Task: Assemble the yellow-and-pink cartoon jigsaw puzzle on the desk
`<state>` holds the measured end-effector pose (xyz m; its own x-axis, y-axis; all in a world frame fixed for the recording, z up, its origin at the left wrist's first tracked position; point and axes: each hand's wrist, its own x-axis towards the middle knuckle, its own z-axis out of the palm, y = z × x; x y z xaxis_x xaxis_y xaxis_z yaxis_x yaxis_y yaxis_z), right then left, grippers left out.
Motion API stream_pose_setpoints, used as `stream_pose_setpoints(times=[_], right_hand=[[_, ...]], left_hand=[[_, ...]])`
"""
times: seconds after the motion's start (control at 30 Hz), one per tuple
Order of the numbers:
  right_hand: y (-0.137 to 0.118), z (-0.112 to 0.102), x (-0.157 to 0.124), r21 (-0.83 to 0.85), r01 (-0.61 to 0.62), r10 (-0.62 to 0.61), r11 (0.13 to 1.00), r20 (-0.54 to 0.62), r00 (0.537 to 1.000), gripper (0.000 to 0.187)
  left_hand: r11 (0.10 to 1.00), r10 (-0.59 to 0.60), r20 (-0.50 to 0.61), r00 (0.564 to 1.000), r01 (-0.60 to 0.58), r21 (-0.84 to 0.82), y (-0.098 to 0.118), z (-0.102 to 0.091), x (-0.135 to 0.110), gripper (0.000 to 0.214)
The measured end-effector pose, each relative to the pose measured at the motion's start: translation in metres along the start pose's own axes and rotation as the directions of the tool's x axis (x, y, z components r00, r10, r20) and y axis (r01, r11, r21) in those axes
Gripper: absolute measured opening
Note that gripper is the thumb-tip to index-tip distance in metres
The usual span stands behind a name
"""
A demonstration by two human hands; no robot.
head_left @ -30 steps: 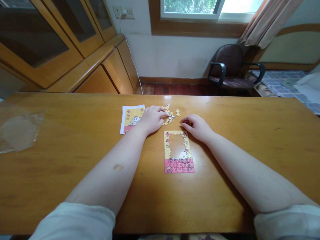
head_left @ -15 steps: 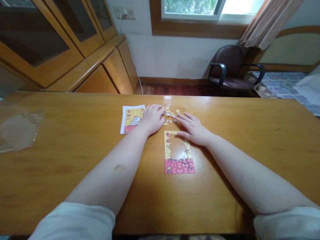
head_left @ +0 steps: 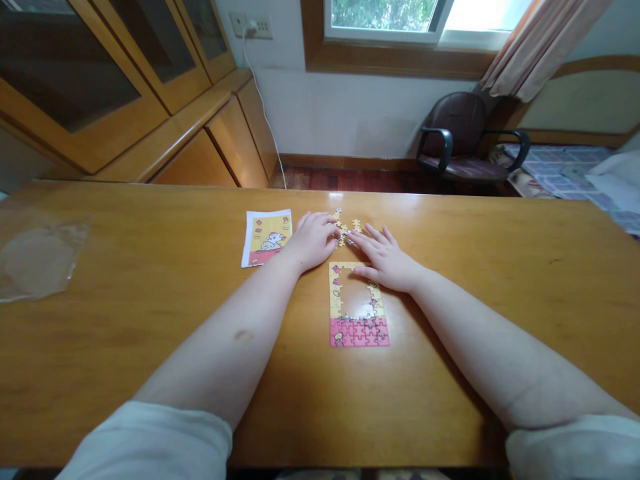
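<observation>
A part-built jigsaw puzzle (head_left: 358, 329) lies on the wooden table (head_left: 150, 320), its pink bottom rows filled and its yellow frame enclosing an empty middle. Beyond it sits a small heap of loose puzzle pieces (head_left: 346, 230). My left hand (head_left: 313, 240) rests at the left edge of that heap, fingers curled over the pieces. My right hand (head_left: 383, 257) lies flat with fingers stretched out, fingertips on the heap and palm over the puzzle's top right corner. A printed reference picture (head_left: 267, 237) lies just left of my left hand.
A crumpled clear plastic bag (head_left: 37, 260) lies at the table's far left. Behind the table stand wooden cabinets (head_left: 150, 80), a dark office chair (head_left: 463, 137) under the window, and a white cable (head_left: 265, 120) running down the wall.
My right hand slid left and forward from a loose curl beside the puzzle to lie flat with its fingertips on the loose pieces. The heap has been pushed together. My left hand barely moved.
</observation>
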<state>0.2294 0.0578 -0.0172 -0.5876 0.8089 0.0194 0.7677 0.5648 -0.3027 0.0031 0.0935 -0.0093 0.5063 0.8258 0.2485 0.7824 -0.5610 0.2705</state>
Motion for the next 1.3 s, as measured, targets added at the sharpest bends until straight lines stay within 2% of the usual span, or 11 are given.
stream_pose_setpoints(times=[0.2, 0.43, 0.57, 0.67, 0.77, 0.93, 1.1, 1.2, 1.3], right_hand=[[-0.0015, -0.0001, 0.0017, 0.017, -0.007, 0.007, 1.000, -0.029, 1.000, 0.081], [0.0006, 0.0003, 0.0008, 0.034, 0.011, -0.006, 0.999, -0.151, 0.988, 0.059], [-0.0015, 0.0005, 0.0009, 0.006, 0.066, -0.065, 0.998, -0.079, 0.995, 0.065], [-0.0040, -0.0011, 0.0010, -0.005, 0.072, -0.072, 0.997, -0.025, 0.997, 0.059], [-0.0056, -0.0028, 0.0008, 0.003, 0.046, -0.046, 0.999, -0.059, 0.997, 0.054], [-0.0050, -0.0023, 0.0002, 0.022, 0.086, -0.084, 0.996, -0.077, 0.994, 0.058], [-0.0016, -0.0021, 0.0001, 0.062, 0.039, -0.030, 0.997, -0.132, 0.991, 0.056], [-0.0035, -0.0032, 0.0001, 0.061, 0.077, -0.073, 0.995, -0.071, 0.995, 0.062], [-0.0070, -0.0049, -0.0001, 0.053, 0.120, -0.119, 0.991, -0.016, 0.993, 0.058]], left_hand=[[1.000, -0.030, -0.013, 0.999, 0.030, -0.006, 0.0010, 0.0000, -0.0003, 0.025], [0.999, 0.010, 0.021, 1.000, -0.009, -0.047, 0.0024, -0.0019, 0.0008, 0.019], [1.000, -0.016, 0.007, 1.000, 0.016, -0.014, 0.0009, -0.0004, 0.0007, 0.027], [0.998, -0.057, -0.002, 0.998, 0.057, 0.011, -0.0004, 0.0007, 0.0005, 0.029], [0.998, -0.064, -0.025, 0.998, 0.064, 0.020, -0.0010, 0.0000, 0.0015, 0.030], [0.999, -0.038, -0.062, 0.997, 0.039, 0.014, -0.0029, -0.0028, 0.0036, 0.028], [1.000, 0.017, 0.001, 1.000, -0.017, -0.025, -0.0021, -0.0028, 0.0030, 0.030], [0.997, 0.071, 0.052, 0.996, -0.068, -0.048, 0.0002, -0.0028, 0.0028, 0.032], [1.000, 0.009, 0.032, 0.999, -0.008, -0.017, 0.0001, -0.0034, 0.0032, 0.035]])
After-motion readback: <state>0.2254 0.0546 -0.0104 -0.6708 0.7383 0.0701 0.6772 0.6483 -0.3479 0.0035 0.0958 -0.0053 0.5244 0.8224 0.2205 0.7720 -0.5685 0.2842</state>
